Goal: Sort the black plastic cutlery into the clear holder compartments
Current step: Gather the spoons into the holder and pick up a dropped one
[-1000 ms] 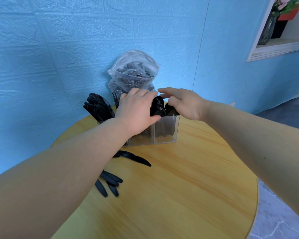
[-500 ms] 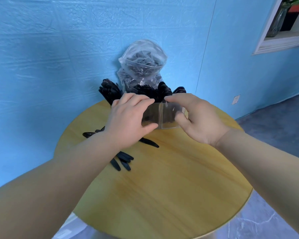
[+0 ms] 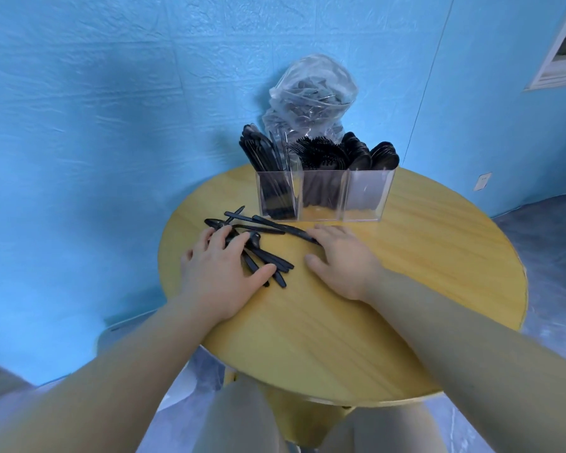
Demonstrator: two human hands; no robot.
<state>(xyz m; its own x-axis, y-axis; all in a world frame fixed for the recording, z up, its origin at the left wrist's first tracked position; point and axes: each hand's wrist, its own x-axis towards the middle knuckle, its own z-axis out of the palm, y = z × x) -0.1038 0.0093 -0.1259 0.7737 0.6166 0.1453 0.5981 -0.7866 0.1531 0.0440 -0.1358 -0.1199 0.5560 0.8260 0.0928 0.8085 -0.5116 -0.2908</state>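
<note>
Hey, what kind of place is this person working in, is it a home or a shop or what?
Probably a room in a home or small café corner, though that is uncertain. A small round wooden table stands against a blue textured wall, with a white-framed wall niche at the upper right and a wall socket low down.

Left hand [image 3: 224, 273] showing bare at centre-left, no glove, no ring. Right hand [image 3: 340, 261] showing bare at centre. Forearms running sleeveless to lower corners. No watch showing.

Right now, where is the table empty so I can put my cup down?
Bare wood table lies right of the right hand, and along the near edge. It's crowded by the left hand, with loose cutlery before the clear holder.
</note>
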